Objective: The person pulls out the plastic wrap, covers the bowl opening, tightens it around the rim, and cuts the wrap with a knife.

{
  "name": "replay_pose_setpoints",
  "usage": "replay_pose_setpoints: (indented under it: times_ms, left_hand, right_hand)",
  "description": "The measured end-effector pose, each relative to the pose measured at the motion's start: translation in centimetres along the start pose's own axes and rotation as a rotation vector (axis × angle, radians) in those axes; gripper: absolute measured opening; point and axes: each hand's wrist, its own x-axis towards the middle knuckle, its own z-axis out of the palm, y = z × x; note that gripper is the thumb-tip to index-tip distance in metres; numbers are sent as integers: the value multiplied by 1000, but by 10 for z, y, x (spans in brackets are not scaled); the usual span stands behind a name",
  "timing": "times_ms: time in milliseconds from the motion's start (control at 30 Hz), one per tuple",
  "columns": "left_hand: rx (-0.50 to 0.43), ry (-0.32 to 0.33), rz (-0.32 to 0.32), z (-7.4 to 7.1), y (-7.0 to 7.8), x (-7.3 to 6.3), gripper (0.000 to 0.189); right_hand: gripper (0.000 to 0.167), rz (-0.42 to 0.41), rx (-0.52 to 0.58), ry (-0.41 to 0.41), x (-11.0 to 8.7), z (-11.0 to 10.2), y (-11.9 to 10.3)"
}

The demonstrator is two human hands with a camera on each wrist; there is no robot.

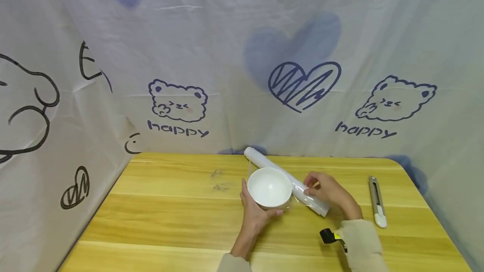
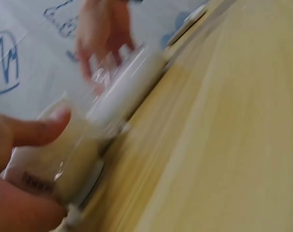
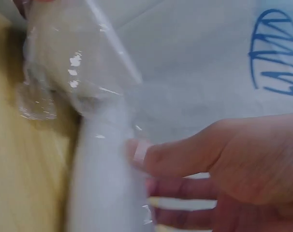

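My left hand (image 1: 255,215) grips a white bowl (image 1: 269,187) from its near left side, thumb along the near wall. Clear plastic film (image 3: 37,101) clings to the bowl's outside and hangs in a loose flap. From the bowl the film runs to a long white roll of plastic wrap (image 1: 261,159), which lies slantwise on the table behind and right of it. At the roll's near right end is my right hand (image 1: 329,190); its thumb touches the roll's side in the right wrist view, with the other fingers loosely bent and apart from the thumb.
A utility knife (image 1: 377,202) with a grey and white handle lies at the right of the wooden table (image 1: 170,213). A printed cloth (image 1: 227,53) hangs along the table's back edge and left side. A small black camera (image 1: 328,235) sits at the right wrist.
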Motion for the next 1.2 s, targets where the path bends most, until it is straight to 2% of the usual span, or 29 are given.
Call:
replay_pose_setpoints:
  times_ms: [167, 367, 467, 567, 667, 733, 800, 900, 1000, 1100, 1200]
  left_hand:
    - [-135, -241, -40, -28, -6, 15, 137]
    - [-296, -479, -95, -59, -12, 35, 120]
    - [-310, -578, -122, -72, -14, 42, 118]
    - [-305, -653, -129, -83, -15, 49, 119]
    - [-314, -698, -120, -88, -18, 57, 118]
    - [-319, -718, -112, -90, -19, 62, 118]
    - [-319, -727, -107, -90, -21, 66, 118]
    - [-318, -741, -111, -90, -21, 68, 119]
    - [-310, -755, -113, -88, -18, 67, 127]
    - [-266, -751, -101, -84, -16, 64, 135]
    - [-197, -717, -75, -79, -18, 63, 138]
  right_hand:
    - [24, 40, 70, -79, -21, 4, -11]
    - [44, 125, 261, -248, -36, 17, -24]
    - [45, 143, 322, -315, -39, 24, -27]
    - [36, 144, 364, -361, -40, 29, -28]
    - [24, 129, 402, -367, -39, 32, -29]
    - [22, 114, 401, -331, -36, 34, -28]
    - [23, 105, 386, -253, -31, 36, -28]
    - [26, 117, 336, -90, -22, 41, -25]
    - [42, 142, 323, 18, -15, 47, -23]
    - [60, 161, 361, 27, -11, 50, -21]
    - [61, 157, 441, -13, -10, 53, -18]
